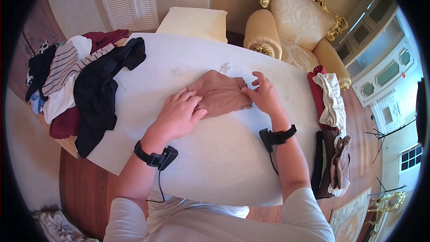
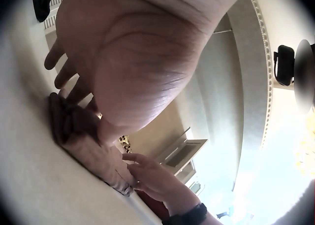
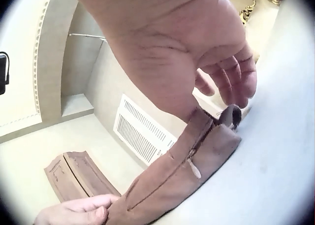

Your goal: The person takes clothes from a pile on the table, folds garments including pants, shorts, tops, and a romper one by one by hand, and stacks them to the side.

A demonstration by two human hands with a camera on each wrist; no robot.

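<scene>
A folded brown garment (image 1: 219, 90) lies on the white table in front of me, its banded end to the right. From the right wrist view, a seam runs along this garment (image 3: 167, 180) and a small pale tab hangs near the band. My left hand (image 1: 179, 111) rests on the left part of the cloth with fingers spread, thumb near the lower edge. At the band, my right hand (image 1: 265, 95) touches the cloth with its thumb, the other fingers lifted and apart from it. In the left wrist view, the left palm (image 2: 142, 62) hides part of the garment.
A heap of clothes, with a black garment (image 1: 101, 89) in front and a striped one (image 1: 67, 65) behind, covers the table's left end. Along the right edge lie a cream garment (image 1: 330, 101) and brown folded clothes (image 1: 341, 163). A gold armchair (image 1: 300, 18) stands behind the table (image 1: 188, 161).
</scene>
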